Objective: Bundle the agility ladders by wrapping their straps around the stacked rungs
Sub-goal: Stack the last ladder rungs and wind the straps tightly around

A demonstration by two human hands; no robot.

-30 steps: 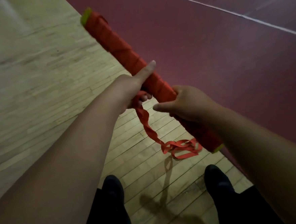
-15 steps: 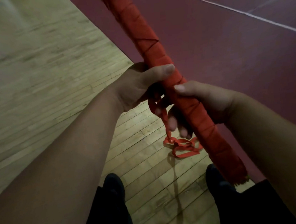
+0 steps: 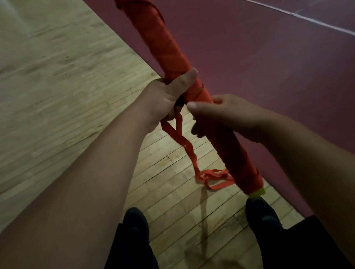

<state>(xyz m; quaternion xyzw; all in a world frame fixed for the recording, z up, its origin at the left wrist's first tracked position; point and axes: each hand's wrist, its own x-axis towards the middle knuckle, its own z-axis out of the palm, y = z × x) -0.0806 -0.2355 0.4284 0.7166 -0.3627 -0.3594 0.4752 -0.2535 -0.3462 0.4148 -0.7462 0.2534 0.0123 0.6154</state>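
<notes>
1. My left grip [image 3: 166, 101] is curled round the bundle [image 3: 166, 42] of stacked ladder rungs. The thumb lies flat across its top side and the fingers are tucked underneath.
2. My right grip [image 3: 232, 115] closes round the same bundle just below the left one, with the thumb pointing toward the left grip; the two are nearly touching.
3. The bundle is held in the air, slanting from the top middle of the view down to the lower right. It is covered in red windings, and a yellow-green tip [image 3: 257, 192] shows at its lower end.
4. The loose strap [image 3: 187, 148] comes out from under the fingers of my left grip as two strands and hangs down. Its end lies in a small heap on the wooden floor [image 3: 65, 100], close to the edge where the maroon floor [image 3: 273, 75] begins.
5. My two dark shoes [image 3: 136, 223] stand on the wood, one on each side of the heap and nearer to me.
6. A white line [image 3: 290, 13] crosses the maroon area at upper right.
</notes>
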